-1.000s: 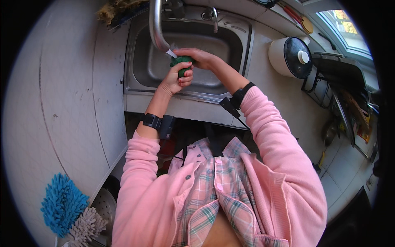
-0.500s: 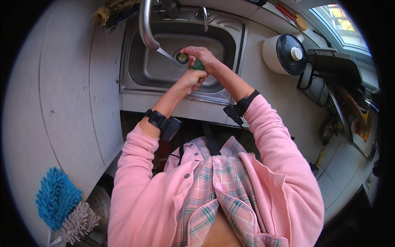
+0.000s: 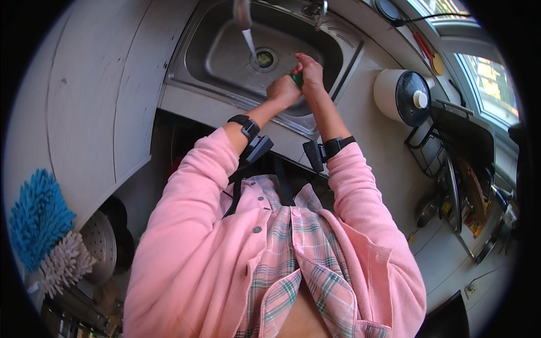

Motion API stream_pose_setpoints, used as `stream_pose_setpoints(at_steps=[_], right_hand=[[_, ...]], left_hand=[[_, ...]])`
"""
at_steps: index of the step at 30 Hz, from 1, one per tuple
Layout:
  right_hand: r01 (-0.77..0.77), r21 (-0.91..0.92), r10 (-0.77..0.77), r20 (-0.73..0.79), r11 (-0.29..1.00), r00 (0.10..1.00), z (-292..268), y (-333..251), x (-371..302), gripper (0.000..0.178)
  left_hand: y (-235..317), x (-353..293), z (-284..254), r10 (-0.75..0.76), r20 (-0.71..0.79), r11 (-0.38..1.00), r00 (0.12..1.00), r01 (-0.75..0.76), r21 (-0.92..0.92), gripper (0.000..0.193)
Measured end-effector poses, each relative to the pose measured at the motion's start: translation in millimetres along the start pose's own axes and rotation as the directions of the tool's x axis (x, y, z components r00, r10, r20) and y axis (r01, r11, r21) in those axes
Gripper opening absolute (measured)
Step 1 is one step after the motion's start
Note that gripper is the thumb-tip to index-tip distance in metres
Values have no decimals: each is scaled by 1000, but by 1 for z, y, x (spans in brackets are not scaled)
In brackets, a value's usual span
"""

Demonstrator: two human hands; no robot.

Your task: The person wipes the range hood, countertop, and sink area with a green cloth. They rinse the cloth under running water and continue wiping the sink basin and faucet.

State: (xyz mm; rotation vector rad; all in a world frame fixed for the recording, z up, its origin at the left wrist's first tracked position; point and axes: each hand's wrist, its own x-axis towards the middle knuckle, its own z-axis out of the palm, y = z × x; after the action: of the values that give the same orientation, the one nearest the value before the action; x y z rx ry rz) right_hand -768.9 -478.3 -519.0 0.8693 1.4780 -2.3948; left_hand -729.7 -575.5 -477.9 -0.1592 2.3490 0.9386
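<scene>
Both my hands are together over the steel sink [image 3: 217,56]. My left hand [image 3: 283,90] and my right hand [image 3: 309,72] are closed around a small green object [image 3: 297,79], of which only a sliver shows between the fingers. A thin stream of water [image 3: 249,45] runs from the tap [image 3: 242,11] down toward the drain [image 3: 265,58], just left of my hands. Black bands sit on both wrists over pink sleeves.
A white pot with a black lid [image 3: 401,97] stands on the counter right of the sink, beside a black wire rack [image 3: 437,152]. Pale countertop [image 3: 96,84] extends to the left. Blue and grey mop heads [image 3: 39,219] hang at lower left.
The view has shifted, so the sink now sits higher and more central. My hands have moved from under the spout to the right of the water stream, still clasping the green object.
</scene>
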Motion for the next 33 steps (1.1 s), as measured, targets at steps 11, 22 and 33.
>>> stream_pose_setpoints(at_steps=[11,22,33], right_hand=[[-52,-118,31,-171,992,985,0,19,3,16],[-139,-102,158,207,985,966,-32,-13,-24,29],[354,-643,-12,473,679,881,-29,-79,-83,57]], left_hand=[[-19,0,25,36,-177,999,984,-30,34,40],[-52,-43,-41,243,121,606,963,-53,-794,60],[-55,-65,-90,581,-525,777,622,-616,131,22]])
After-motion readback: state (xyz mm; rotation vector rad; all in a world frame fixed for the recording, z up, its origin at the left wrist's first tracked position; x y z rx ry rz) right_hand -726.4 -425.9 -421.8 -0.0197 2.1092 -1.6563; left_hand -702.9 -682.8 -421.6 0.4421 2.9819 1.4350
